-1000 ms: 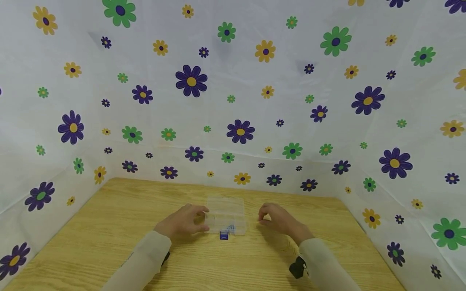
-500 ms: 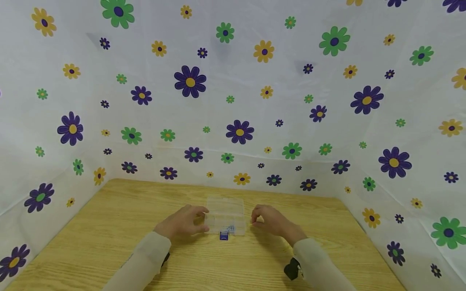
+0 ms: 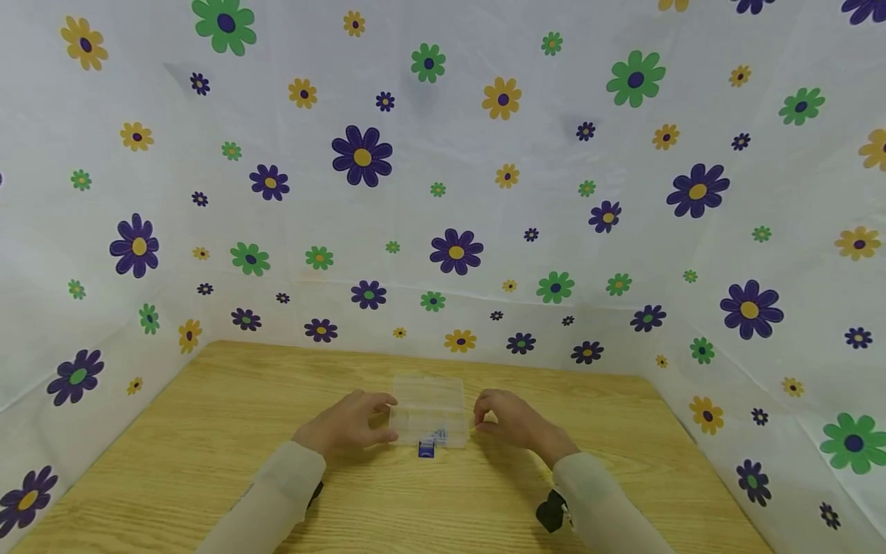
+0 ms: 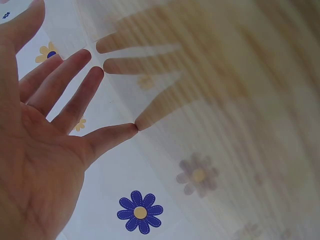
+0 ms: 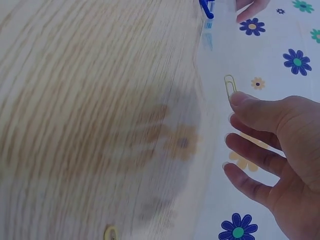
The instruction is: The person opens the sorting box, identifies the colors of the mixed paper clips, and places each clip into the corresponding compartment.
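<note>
My right hand [image 3: 508, 419] is just right of a clear plastic compartment box [image 3: 429, 396]. In the right wrist view, its thumb and forefinger pinch a yellow paper clip [image 5: 230, 86], while the other fingers are loosely bent. My left hand [image 3: 349, 419] is at the box's left side, thumb and fingers spread. Fingertips [image 4: 131, 128] of that hand meet their reflection on the shiny tabletop; whether they also touch the box I cannot tell. Small pale-blue pieces [image 3: 439, 436] lie in a front compartment. A dark-blue latch-like piece [image 3: 426, 449] is at the box's front edge.
The wood-grain table [image 3: 263, 400] is bounded by white flower-print sheets [image 3: 471, 208] at the back and both sides. A small yellow object [image 5: 111, 233] lies on the table in the right wrist view. A dark device [image 3: 551, 512] is on my right wrist.
My right hand has moved left, up to the box's right side. The left hand and the box have stayed in place.
</note>
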The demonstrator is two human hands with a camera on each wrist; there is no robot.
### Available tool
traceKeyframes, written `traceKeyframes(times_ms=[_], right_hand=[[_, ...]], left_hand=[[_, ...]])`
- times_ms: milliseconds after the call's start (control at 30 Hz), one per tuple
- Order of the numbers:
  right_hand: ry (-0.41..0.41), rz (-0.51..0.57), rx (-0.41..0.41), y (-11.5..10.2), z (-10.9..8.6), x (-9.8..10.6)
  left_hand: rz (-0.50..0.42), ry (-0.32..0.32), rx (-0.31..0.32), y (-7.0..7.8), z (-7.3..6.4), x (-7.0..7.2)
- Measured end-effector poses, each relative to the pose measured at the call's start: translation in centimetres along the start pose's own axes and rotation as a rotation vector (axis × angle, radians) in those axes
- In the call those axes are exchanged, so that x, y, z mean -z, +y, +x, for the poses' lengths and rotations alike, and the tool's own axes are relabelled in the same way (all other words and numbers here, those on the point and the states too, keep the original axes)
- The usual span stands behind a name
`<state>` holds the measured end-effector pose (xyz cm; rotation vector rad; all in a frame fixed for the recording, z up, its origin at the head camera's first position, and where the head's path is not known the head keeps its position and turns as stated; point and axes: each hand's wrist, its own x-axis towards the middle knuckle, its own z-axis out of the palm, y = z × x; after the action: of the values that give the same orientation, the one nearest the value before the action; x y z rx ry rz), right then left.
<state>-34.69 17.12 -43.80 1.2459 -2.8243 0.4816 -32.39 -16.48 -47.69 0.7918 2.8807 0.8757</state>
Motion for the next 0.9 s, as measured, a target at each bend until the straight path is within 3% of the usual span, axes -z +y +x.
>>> traceKeyframes(times_ms=[333,567,900], right_hand=[[0.011,0.003,0.001,-0.1,0.1,-0.1],[0.005,-0.004,-0.01,-0.5,0.5,-0.5],[-0.011,-0.004,0.017,-1.3,1.1,-0.7]], left_hand=[[-0.002,-0.002,0.01,0.0,0.0,0.0],[-0.004,0.002,0.05,0.2,-0.2,-0.1],[0.0,0.003,0.042,0.2,-0.2,-0.1]])
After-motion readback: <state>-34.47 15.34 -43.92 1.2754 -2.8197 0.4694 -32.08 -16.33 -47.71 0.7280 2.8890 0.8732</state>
